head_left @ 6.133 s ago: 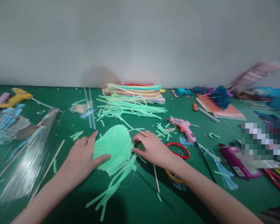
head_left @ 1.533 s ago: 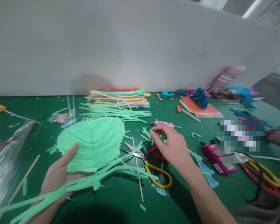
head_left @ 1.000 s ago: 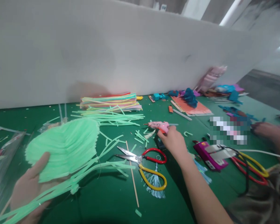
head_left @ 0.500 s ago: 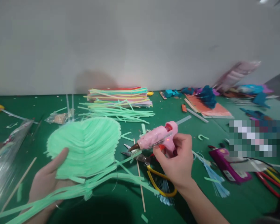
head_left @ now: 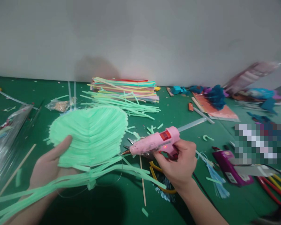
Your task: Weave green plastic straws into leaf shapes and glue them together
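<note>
My left hand (head_left: pixel 48 167) grips a broad mint-green leaf (head_left: pixel 93 134) made of fuzzy pipe cleaners, thumb on top and the other fingers hidden beneath. Loose pipe-cleaner ends (head_left: pixel 67 181) spread from its lower edge to both sides. Closed round the handle of a pink hot glue gun (head_left: pixel 154 142) is my right hand (head_left: pixel 180 165). The gun's nozzle points left, at or very near the leaf's lower right edge; I cannot tell whether they touch. A red light glows on the gun, and a clear glue stick (head_left: pixel 192 124) sticks out of its back. Thin glue strands hang below the leaf.
Behind the leaf lie green pipe cleaners (head_left: pixel 140 107) and a multicoloured bundle (head_left: pixel 126 89). Yellow-handled scissors (head_left: pixel 166 188) rest partly under the glue gun. To the right are a blue tassel (head_left: pixel 216 181), a purple box (head_left: pixel 234 170) and red-and-yellow handles (head_left: pixel 273 189). Plastic wrap (head_left: pixel 11 140) lies left.
The glue gun's nozzle has moved left and slightly down, closer to the leaf's edge, and the gun has tilted flatter. The camera view has shifted a little. Both hands keep their hold.
</note>
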The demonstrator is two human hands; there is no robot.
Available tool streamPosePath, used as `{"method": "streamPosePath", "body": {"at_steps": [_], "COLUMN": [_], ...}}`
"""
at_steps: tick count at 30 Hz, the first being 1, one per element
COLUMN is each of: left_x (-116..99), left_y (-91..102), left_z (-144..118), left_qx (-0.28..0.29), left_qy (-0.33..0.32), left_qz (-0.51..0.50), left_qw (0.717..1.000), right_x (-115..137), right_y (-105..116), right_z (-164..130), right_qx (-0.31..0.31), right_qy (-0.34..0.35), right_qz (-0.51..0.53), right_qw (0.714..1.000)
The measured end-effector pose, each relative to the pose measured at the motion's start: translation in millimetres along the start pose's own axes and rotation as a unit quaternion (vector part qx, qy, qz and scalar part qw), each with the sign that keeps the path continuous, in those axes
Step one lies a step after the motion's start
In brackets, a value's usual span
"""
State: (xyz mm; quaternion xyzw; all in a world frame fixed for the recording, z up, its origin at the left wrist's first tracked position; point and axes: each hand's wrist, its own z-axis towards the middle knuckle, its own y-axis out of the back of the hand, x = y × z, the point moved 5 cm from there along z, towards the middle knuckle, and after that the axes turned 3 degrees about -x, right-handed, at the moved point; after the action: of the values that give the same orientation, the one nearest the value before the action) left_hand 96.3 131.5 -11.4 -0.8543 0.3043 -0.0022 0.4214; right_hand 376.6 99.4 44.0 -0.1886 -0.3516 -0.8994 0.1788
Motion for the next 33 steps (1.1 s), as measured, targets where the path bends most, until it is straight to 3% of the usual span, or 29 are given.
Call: {"method": "streamPosePath", "body": {"at_steps": [4, 10, 17, 27, 33], "left_x": [0.7, -2.1, 2.2, 0.7, -0.6], "left_y": [0.9, -5.0, -5.6, -5.1, -9.2], "left_z": [-0.9, -4.0, -2.9, -4.2, -5.0], "left_qx": [0.033, -0.051, -0.099, -0.120, -0.126], "left_qy": [0.039, -0.033, -0.005, -0.015, -0.035], "left_qz": [-0.005, 0.003, -0.023, -0.004, 0.020], "left_qw": [0.999, 0.998, 0.995, 0.993, 0.991], "right_x": [0.7, 0.8, 2.3, 1.3, -0.3], "right_y": [-2.0, -1.0, 0.0, 0.6, 0.3], "right_z": [2.4, 2.9, 2.5, -0.7, -0.5], "right_qx": [0.033, 0.029, 0.002, -0.028, -0.011], "right_qy": [-0.026, -0.021, 0.014, 0.025, 0.012], "right_qz": [-0.020, -0.017, -0.018, -0.048, -0.049], "right_qw": [0.999, 0.999, 1.000, 0.998, 0.999]}}
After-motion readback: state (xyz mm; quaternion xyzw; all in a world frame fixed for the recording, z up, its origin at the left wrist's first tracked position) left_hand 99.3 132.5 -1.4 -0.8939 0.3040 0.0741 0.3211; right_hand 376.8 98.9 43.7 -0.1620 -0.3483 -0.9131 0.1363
